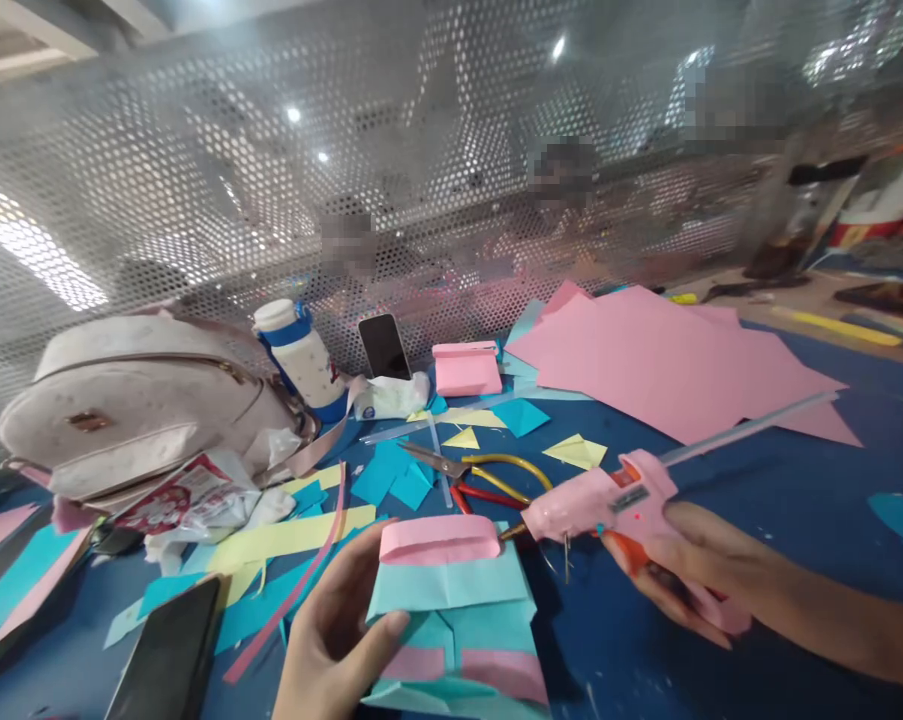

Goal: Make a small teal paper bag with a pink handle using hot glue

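Observation:
My left hand (346, 625) grips the left side of a folded paper bag (466, 590), light blue with pink bands, its thumb lying across the front. Along the bag's top edge runs a pink paper strip (440, 538). In my right hand (683, 570) is a pink hot glue gun (608, 500), with fingers wrapped round its handle and orange trigger. The metal nozzle points left and sits at the strip's right end; whether it touches cannot be made out. A clear glue stick (751, 430) sticks out of the gun's back.
Scissors (488, 475) with yellow and red handles lie behind the bag among coloured paper scraps. A small pink paper bag (467, 370), pink sheets (646, 360), a bottle (301, 360), a backpack (143, 390) and a phone (170, 650) surround the work. Perforated metal (421, 180) stands behind.

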### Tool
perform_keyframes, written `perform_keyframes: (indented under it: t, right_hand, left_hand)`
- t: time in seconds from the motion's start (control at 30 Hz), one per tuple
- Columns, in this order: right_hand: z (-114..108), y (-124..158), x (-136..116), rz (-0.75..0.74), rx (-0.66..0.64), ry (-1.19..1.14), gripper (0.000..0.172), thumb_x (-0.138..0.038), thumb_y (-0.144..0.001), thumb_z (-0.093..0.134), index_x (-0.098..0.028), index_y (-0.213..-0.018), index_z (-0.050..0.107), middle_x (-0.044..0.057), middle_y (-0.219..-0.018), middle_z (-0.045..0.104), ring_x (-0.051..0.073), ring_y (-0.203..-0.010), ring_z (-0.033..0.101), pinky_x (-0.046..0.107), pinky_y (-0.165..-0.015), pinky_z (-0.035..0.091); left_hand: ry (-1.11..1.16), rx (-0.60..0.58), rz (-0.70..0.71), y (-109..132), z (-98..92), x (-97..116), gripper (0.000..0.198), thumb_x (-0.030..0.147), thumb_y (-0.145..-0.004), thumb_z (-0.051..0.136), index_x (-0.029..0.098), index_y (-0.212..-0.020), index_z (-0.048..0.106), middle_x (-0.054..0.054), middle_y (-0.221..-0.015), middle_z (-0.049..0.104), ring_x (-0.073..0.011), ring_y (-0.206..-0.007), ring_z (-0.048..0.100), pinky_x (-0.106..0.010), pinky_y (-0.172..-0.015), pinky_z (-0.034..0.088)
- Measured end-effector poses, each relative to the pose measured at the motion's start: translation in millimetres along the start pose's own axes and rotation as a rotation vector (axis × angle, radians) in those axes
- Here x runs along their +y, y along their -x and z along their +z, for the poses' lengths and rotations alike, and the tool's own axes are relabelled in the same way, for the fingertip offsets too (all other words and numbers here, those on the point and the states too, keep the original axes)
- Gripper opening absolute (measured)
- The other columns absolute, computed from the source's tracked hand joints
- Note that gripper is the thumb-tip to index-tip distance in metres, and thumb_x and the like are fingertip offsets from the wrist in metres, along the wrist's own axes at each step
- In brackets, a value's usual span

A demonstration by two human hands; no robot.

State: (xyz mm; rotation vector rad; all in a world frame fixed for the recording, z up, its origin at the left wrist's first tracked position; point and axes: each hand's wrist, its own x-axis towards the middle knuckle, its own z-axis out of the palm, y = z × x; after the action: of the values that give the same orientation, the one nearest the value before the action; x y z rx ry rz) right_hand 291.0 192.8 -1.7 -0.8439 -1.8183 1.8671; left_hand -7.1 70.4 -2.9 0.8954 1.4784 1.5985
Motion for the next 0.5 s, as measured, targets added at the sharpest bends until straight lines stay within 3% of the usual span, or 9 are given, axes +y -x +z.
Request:
perform_keyframes:
  t: [0.13, 0.5]
  right_hand:
    - [6, 3, -10, 0.128, 0.014, -0.054, 0.044, -0.063, -0.083, 0.052, -0.020, -0.085, 0.058, -0.002, -0.062, 0.050, 0.005, -0.047, 0.044, 0.020, -0.046, 0.029]
    - [7, 8, -16, 0.148, 0.020, -0.027, 0.043, -0.062, -0.085, 0.050, -0.019, -0.083, 0.056, -0.002, -0.063, 0.050, 0.009, -0.051, 0.046, 0.025, -0.050, 0.029]
  left_hand:
    - [0.024, -0.013, -0.007, 2, 0.8, 1, 0.050, 0.030, -0.059, 0.084, 0.023, -0.107, 0.071, -0.007, -0.119, 0.068, -0.0293, -0.116, 0.059, -0.027, -0.088, 0.054]
    - [0.011, -0.006, -0.022, 3, 0.6, 1, 0.050, 0.032, -0.058, 0.084, 0.025, -0.106, 0.071, -0.005, -0.117, 0.070, -0.0302, -0.117, 0.059, -0.029, -0.089, 0.054]
